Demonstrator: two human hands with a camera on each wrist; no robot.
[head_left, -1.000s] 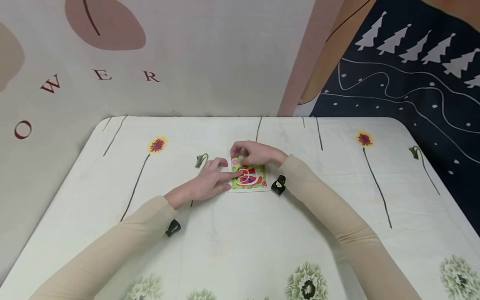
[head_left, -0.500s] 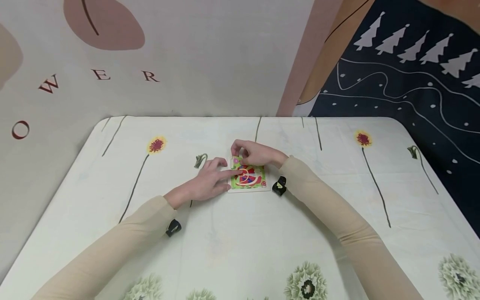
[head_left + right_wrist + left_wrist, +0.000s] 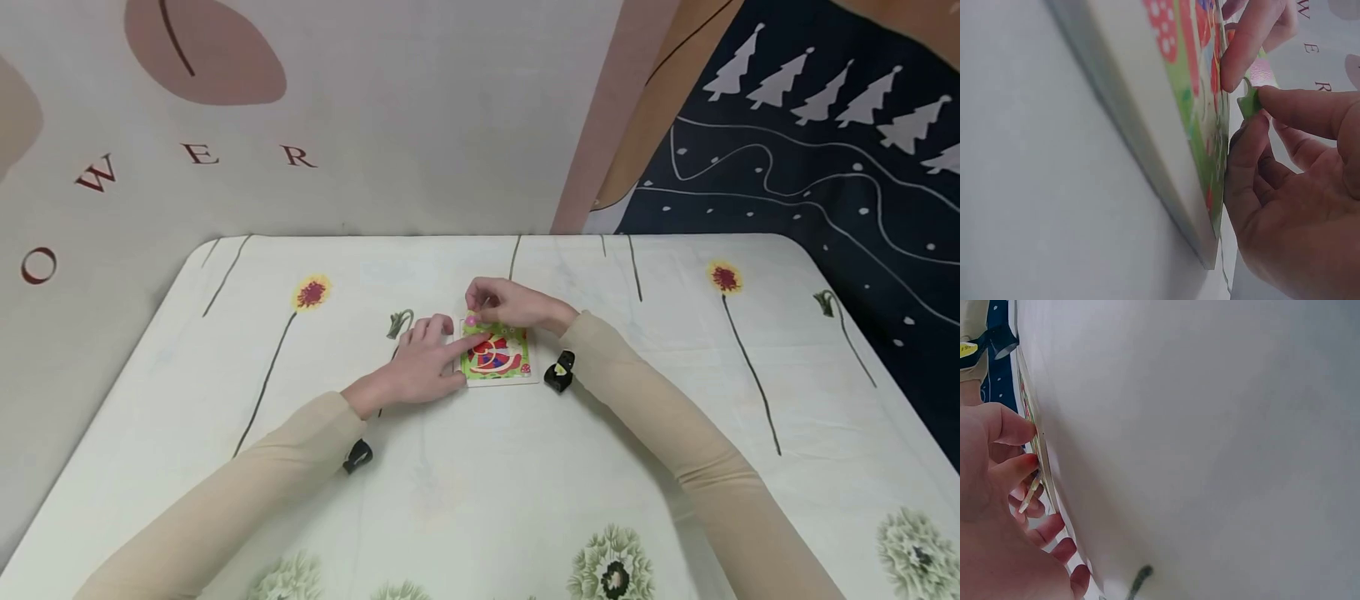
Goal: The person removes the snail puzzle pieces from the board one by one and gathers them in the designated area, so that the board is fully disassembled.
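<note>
A small square jigsaw puzzle [image 3: 495,360], with a red and blue picture on green in a pale tray [image 3: 501,383], lies on the table. My right hand [image 3: 517,302] pinches a green and pink puzzle piece [image 3: 471,320] between thumb and fingers at the puzzle's far left corner. In the right wrist view this piece [image 3: 1249,103] is raised and tilted off the board. My left hand [image 3: 422,367] lies at the left side, its index finger stretched over the picture and its thumb at the tray's near left edge. The finger hides part of the picture.
A white cloth [image 3: 450,492] printed with flowers and stems covers the table. Behind it hangs a pale backdrop [image 3: 420,117] with letters, and a dark backdrop [image 3: 787,175] with trees stands at the right. Each wrist wears a black camera [image 3: 559,372].
The left hand has slid a little to the right, its index finger reaching farther across the puzzle. The right fingers have shifted slightly right and away, and the piece's pink part shows more.
</note>
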